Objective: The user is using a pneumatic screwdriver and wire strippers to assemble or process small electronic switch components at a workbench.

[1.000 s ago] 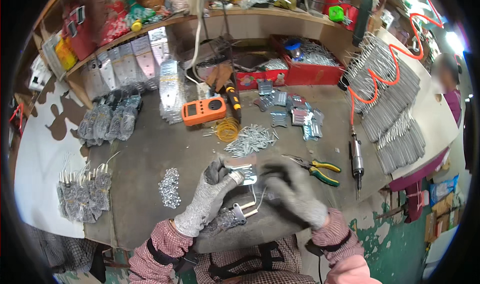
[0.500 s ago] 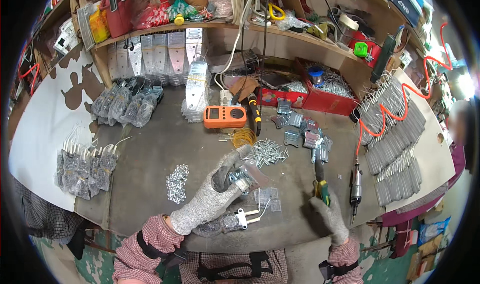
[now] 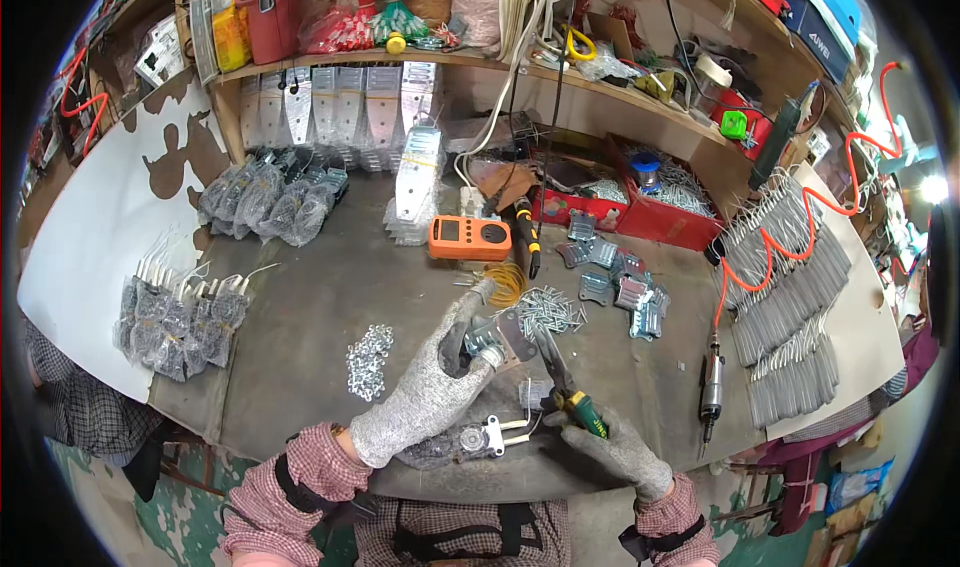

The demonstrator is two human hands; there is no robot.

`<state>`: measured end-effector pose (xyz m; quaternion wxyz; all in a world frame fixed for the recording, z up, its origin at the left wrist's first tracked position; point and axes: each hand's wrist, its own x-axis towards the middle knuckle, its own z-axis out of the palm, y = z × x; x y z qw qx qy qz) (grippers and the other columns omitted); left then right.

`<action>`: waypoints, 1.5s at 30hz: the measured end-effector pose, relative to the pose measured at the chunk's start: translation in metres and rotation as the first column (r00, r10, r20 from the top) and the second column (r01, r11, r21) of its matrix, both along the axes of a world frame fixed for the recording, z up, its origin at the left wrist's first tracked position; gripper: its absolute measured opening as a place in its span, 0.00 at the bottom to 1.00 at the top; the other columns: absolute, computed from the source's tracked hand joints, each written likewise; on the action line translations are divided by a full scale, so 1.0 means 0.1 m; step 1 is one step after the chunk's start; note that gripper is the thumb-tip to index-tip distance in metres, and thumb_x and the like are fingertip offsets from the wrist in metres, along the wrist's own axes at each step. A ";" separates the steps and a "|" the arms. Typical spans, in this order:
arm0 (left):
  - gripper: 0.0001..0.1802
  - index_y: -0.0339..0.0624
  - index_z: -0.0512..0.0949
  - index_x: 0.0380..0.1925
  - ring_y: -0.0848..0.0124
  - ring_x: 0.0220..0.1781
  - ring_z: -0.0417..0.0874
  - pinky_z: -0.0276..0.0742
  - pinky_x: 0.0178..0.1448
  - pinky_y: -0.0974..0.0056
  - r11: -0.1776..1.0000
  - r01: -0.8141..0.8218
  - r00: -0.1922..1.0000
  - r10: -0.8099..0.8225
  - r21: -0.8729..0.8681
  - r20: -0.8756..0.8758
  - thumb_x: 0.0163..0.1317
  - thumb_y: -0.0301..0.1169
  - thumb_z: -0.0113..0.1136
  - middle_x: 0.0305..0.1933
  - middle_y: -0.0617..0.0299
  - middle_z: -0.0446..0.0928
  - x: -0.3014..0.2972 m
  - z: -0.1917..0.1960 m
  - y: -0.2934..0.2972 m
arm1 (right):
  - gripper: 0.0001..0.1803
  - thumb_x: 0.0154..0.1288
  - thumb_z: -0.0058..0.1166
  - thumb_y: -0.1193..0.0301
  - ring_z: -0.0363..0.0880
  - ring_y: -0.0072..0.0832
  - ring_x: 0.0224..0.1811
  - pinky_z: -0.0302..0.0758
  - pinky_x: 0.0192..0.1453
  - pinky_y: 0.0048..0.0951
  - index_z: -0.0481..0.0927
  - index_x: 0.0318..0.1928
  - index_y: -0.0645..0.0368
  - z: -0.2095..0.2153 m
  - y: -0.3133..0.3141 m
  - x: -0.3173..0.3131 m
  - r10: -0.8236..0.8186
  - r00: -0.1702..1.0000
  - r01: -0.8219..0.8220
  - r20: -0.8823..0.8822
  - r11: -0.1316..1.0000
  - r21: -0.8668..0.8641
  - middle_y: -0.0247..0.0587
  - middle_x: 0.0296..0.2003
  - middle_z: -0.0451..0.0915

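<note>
Found plate (image 3: 515,339) gripped in left hand (image 3: 435,387), over the middle of the bench (image 3: 300,302), with thumb and fingers clamped on its left part. Observed pliers (image 3: 559,371) in right hand (image 3: 612,447), with fingers closed around the handles. Noted plier tips at the right edge of the plate; cannot confirm contact or bite.

Assessed as main risk: slip of the pliers off the edge, from a shallow or angled bite. Possible outcome: a scratched plate or a nipped left glove, given fingertips so near. Also possible: twisting of the plate under leverage, owing to support on one side only. Judged possible too: a drop onto the wrapped unit (image 3: 440,451) below, through a loosened grip, or a snag on its white leads (image 3: 515,424), from a low right hand. Rated minor: scatter of loose screws (image 3: 548,313), from a wide sweep of the pliers.

Recorded two red boxes at the back of the bench. In the right box (image 3: 670,229): a blue spool (image 3: 647,172) and heaped metal pins (image 3: 690,195). In the left box (image 3: 585,210): bright parts (image 3: 608,189), too small to identify. Logged clear bags (image 3: 165,332) at far left, around bundles with pale leads (image 3: 190,285) protruding upward.
</note>
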<state>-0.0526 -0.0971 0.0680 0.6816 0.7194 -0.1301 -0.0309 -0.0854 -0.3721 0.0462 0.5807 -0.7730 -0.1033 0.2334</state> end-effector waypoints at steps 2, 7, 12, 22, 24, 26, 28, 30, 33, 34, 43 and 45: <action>0.41 0.45 0.51 0.78 0.64 0.78 0.59 0.59 0.79 0.61 0.994 0.000 1.000 -0.002 0.110 0.011 0.67 0.21 0.56 0.79 0.54 0.56 0.00 -0.01 0.01 | 0.25 0.71 0.60 0.58 0.81 0.30 0.53 0.74 0.61 0.31 0.77 0.62 0.58 -0.02 0.01 0.00 -0.005 1.000 0.006 0.029 0.999 -0.037 0.42 0.50 0.84; 0.36 0.45 0.58 0.76 0.72 0.62 0.73 0.69 0.69 0.64 0.992 -0.106 0.990 0.099 0.066 0.099 0.69 0.28 0.59 0.66 0.58 0.70 -0.01 -0.06 -0.06 | 0.25 0.71 0.59 0.56 0.79 0.42 0.60 0.73 0.65 0.38 0.77 0.63 0.54 0.02 0.14 0.06 0.082 0.983 -0.028 0.166 0.953 -0.302 0.50 0.56 0.80; 0.20 0.38 0.72 0.62 0.77 0.58 0.77 0.74 0.64 0.69 0.989 -0.037 0.986 0.012 -0.146 -0.168 0.72 0.29 0.59 0.57 0.62 0.79 0.14 -0.02 -0.10 | 0.25 0.70 0.60 0.56 0.79 0.44 0.60 0.73 0.64 0.39 0.78 0.61 0.56 -0.10 0.21 0.07 0.032 0.968 0.018 0.250 0.981 -0.194 0.51 0.56 0.79; 0.19 0.38 0.73 0.61 0.76 0.58 0.79 0.76 0.63 0.69 0.995 -0.082 0.988 0.072 -0.061 -0.139 0.72 0.27 0.58 0.56 0.62 0.79 0.26 -0.25 -0.11 | 0.27 0.69 0.60 0.60 0.81 0.41 0.55 0.75 0.60 0.36 0.74 0.62 0.62 -0.13 0.15 0.13 0.029 0.976 0.002 0.217 0.990 -0.139 0.53 0.52 0.81; 0.21 0.38 0.72 0.62 0.76 0.54 0.79 0.77 0.60 0.68 0.995 -0.093 0.987 0.098 0.048 -0.124 0.72 0.29 0.59 0.54 0.61 0.79 0.26 -0.19 -0.12 | 0.25 0.69 0.60 0.61 0.82 0.41 0.52 0.76 0.57 0.37 0.76 0.60 0.63 -0.09 0.19 0.09 -0.020 0.969 0.064 0.247 0.983 -0.172 0.53 0.49 0.82; 0.21 0.37 0.72 0.62 0.76 0.52 0.79 0.78 0.56 0.68 0.994 -0.101 0.977 0.092 -0.038 -0.191 0.72 0.30 0.59 0.54 0.60 0.79 0.22 -0.11 -0.16 | 0.23 0.69 0.60 0.62 0.83 0.42 0.49 0.77 0.54 0.38 0.77 0.57 0.63 -0.09 0.22 0.10 -0.057 0.961 0.115 0.272 0.973 -0.200 0.54 0.46 0.82; 0.22 0.36 0.72 0.62 0.76 0.50 0.79 0.79 0.53 0.68 0.986 -0.112 0.963 0.077 -0.124 -0.258 0.72 0.31 0.60 0.53 0.59 0.79 0.26 -0.13 -0.18 | 0.19 0.69 0.61 0.64 0.83 0.48 0.43 0.78 0.48 0.42 0.80 0.52 0.66 -0.10 0.22 0.16 -0.019 0.913 0.141 0.409 0.953 -0.269 0.57 0.42 0.81; 0.21 0.35 0.72 0.61 0.76 0.47 0.80 0.81 0.47 0.69 0.991 -0.117 0.941 0.089 -0.067 -0.327 0.72 0.32 0.60 0.52 0.59 0.79 0.45 -0.28 -0.21 | 0.18 0.69 0.61 0.65 0.82 0.52 0.42 0.78 0.46 0.44 0.80 0.50 0.66 -0.20 0.21 0.26 0.003 0.865 0.166 0.502 0.942 -0.291 0.58 0.41 0.80; 0.19 0.35 0.74 0.59 0.75 0.46 0.82 0.84 0.44 0.69 0.991 -0.129 0.959 0.117 -0.030 -0.258 0.72 0.32 0.60 0.51 0.60 0.79 0.68 -0.37 -0.23 | 0.17 0.68 0.61 0.65 0.80 0.59 0.42 0.77 0.45 0.48 0.80 0.48 0.68 -0.37 0.21 0.46 0.030 0.772 0.205 0.635 0.934 -0.294 0.61 0.39 0.79; 0.17 0.37 0.76 0.56 0.73 0.46 0.84 0.85 0.43 0.69 0.971 -0.202 0.946 0.160 -0.129 -0.282 0.71 0.31 0.60 0.49 0.61 0.80 0.74 -0.43 -0.28 | 0.17 0.68 0.61 0.65 0.80 0.59 0.43 0.77 0.45 0.49 0.80 0.48 0.67 -0.39 0.23 0.52 0.029 0.761 0.237 0.648 0.917 -0.320 0.61 0.40 0.79; 0.14 0.40 0.77 0.54 0.75 0.43 0.84 0.86 0.40 0.69 0.944 -0.220 0.932 0.129 -0.245 -0.340 0.70 0.27 0.57 0.47 0.64 0.81 1.07 -0.40 -0.57 | 0.21 0.70 0.59 0.56 0.82 0.54 0.44 0.77 0.47 0.48 0.80 0.50 0.63 -0.48 -0.03 0.79 -0.018 0.751 0.336 0.660 0.871 -0.359 0.60 0.41 0.81; 0.14 0.40 0.76 0.54 0.75 0.44 0.83 0.87 0.43 0.68 0.995 -0.017 0.948 -0.014 -0.094 -0.318 0.70 0.28 0.58 0.47 0.64 0.79 0.98 -0.40 -0.56 | 0.23 0.69 0.60 0.54 0.82 0.47 0.43 0.76 0.48 0.44 0.81 0.51 0.62 -0.33 -0.33 0.69 -0.008 0.865 0.220 0.502 0.905 -0.364 0.56 0.41 0.82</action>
